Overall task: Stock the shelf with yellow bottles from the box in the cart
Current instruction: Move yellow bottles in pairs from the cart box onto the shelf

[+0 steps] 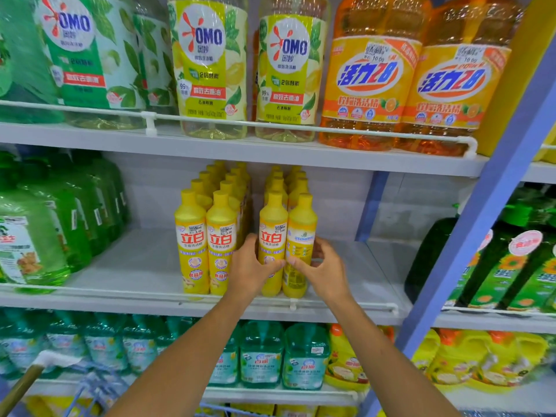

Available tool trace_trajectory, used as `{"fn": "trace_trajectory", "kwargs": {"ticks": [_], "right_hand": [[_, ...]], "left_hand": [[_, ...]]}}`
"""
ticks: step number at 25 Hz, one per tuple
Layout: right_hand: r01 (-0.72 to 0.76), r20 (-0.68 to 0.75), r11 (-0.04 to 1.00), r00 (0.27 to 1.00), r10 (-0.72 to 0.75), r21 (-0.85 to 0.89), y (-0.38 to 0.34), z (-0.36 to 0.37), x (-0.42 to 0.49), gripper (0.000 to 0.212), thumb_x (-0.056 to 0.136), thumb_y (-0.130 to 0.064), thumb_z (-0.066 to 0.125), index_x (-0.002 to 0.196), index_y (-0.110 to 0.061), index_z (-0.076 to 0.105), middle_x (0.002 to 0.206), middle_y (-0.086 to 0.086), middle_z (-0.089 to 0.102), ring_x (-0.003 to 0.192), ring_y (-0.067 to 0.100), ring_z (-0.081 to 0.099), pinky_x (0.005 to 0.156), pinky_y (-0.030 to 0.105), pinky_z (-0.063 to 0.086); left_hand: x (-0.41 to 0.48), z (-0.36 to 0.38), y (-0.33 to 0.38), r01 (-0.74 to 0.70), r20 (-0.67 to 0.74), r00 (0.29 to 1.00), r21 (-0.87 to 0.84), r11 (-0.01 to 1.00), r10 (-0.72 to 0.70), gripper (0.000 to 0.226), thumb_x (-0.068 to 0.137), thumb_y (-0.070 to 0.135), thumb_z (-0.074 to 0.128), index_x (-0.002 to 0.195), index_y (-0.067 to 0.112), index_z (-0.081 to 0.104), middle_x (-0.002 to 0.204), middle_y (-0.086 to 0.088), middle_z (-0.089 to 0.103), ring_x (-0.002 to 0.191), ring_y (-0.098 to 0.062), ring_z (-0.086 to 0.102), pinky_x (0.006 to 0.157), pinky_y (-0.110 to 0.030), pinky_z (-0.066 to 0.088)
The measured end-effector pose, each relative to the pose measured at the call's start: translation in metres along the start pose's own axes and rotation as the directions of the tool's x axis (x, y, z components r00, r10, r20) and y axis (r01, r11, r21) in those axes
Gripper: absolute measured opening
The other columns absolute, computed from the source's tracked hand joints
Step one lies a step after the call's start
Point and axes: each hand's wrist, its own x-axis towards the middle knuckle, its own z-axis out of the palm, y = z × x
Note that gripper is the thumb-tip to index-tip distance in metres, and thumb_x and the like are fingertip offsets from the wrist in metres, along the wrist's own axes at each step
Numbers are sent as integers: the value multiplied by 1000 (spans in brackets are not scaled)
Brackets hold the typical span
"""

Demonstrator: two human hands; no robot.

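Observation:
Several slim yellow bottles stand in rows on the middle shelf [126,266]. At the front of the right-hand rows, my left hand [251,269] grips a yellow bottle [272,233] with its label facing me. My right hand [320,267] grips the yellow bottle beside it [302,233], whose back label is turned forward. Both bottles stand upright on the shelf, touching each other. Two more front bottles [206,242] stand just to the left. The box is out of view.
Green jugs [45,236] fill the shelf's left side; bare shelf lies right of the yellow rows. Large bottles stand on the shelf above [370,73], teal ones below [305,356]. A blue upright [487,212] borders the bay. The cart's edge [90,389] shows bottom left.

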Motion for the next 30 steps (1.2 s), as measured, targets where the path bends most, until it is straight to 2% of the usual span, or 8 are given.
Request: {"fn": "trace_trajectory", "kwargs": {"ticks": [5, 11, 16, 19, 22, 25, 27, 30], "right_hand": [[-28, 110, 990, 994, 12, 140, 25, 4, -13, 60, 85, -15, 80, 137, -19, 51, 128, -5, 67, 116, 7, 66, 97, 29, 56], [-34, -9, 995, 999, 33, -98, 15, 11, -8, 63, 69, -53, 86, 121, -34, 55, 115, -11, 63, 98, 3, 66, 77, 14, 53], [-64, 166, 986, 985, 39, 151, 23, 2, -9, 53, 83, -21, 82, 128, -24, 56, 121, -8, 69, 111, 10, 68, 91, 25, 58], [-48, 44, 997, 998, 51, -66, 17, 5, -2, 71, 65, -52, 89, 122, -28, 55, 110, -16, 66, 100, 4, 67, 76, 11, 52], [-31, 22, 994, 999, 33, -106, 19, 14, -2, 86, 57, -79, 77, 127, -33, 54, 118, -12, 62, 105, 5, 64, 86, 22, 55], [-54, 160, 991, 987, 34, 119, 26, 10, -6, 65, 81, -41, 82, 137, -29, 50, 130, -10, 64, 117, 7, 64, 98, 32, 56], [-74, 154, 993, 986, 59, 92, 27, 5, -5, 59, 81, -29, 83, 132, -28, 52, 125, -11, 66, 113, 9, 66, 93, 24, 56], [-53, 12, 993, 998, 55, -107, 16, 11, 1, 66, 65, -53, 89, 117, -33, 54, 109, -14, 65, 97, 2, 65, 76, 10, 52]], "left_hand": [[-7, -3, -12, 35, 111, 993, -97, 995, -24, 53, 78, 16, 86, 124, 16, 61, 111, 8, 70, 104, -7, 68, 91, -29, 58], [-6, 8, -9, 37, -21, 999, -84, 996, -38, 55, 72, 23, 90, 118, 21, 60, 102, 10, 69, 93, 1, 65, 81, -25, 58], [-4, 10, -13, 52, 35, 998, -81, 995, -49, 53, 76, 22, 87, 122, 21, 60, 108, 9, 69, 92, 8, 61, 74, -9, 48], [-1, 10, -16, 55, 56, 997, -67, 996, -51, 52, 77, 21, 86, 123, 19, 61, 108, 8, 69, 91, 9, 61, 68, -5, 48], [1, 10, -18, 43, 79, 996, -72, 996, -37, 53, 79, 21, 85, 125, 17, 61, 109, 7, 69, 91, 10, 61, 68, -2, 47], [0, 9, -20, 42, 88, 996, -98, 994, -33, 52, 80, 17, 84, 127, 16, 60, 107, 10, 68, 89, 17, 61, 70, -2, 48], [1, 11, -22, 41, 96, 995, -113, 993, -30, 53, 80, 16, 84, 128, 17, 60, 108, 11, 68, 89, 20, 60, 71, -3, 48], [3, 12, -23, 37, 87, 996, -120, 992, -27, 54, 81, 18, 83, 129, 19, 59, 116, 8, 69, 97, 11, 62, 74, -5, 50]]}}
